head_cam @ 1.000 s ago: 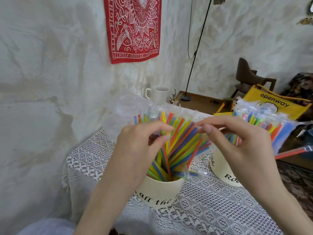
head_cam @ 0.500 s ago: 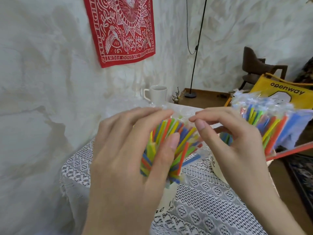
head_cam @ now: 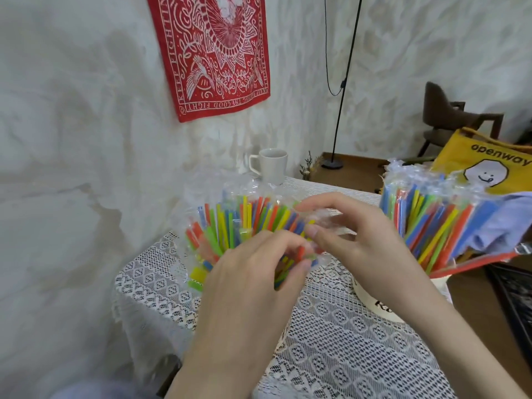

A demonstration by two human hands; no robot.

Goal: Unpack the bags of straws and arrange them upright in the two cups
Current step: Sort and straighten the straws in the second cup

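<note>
Head view: both hands are up over the near bunch of straws [head_cam: 244, 223], which fans out in its clear plastic bag [head_cam: 230, 185]. The cup under it is hidden behind the left hand. The left hand [head_cam: 253, 286] has its fingers bent, and the fingertips are down in the straw tips on the bunch's right side, pinching what looks like the bag plastic together with a few straws; it's a bit blurry right there so I can't say exactly which. The right hand [head_cam: 365, 249] is curled too, thumb and forefinger pinching a crinkled bit of clear plastic right beside the left fingertips. The two hands are almost touching.

Off to the right, a second bunch of straws [head_cam: 434, 223], also in plastic, stands leaning in a white cup [head_cam: 371, 300] with black lettering, partly behind the right wrist. Everything sits on a bench with a white lace cloth [head_cam: 331, 355]. A grey mug [head_cam: 272, 165] sits at the far edge by the wall.
</note>
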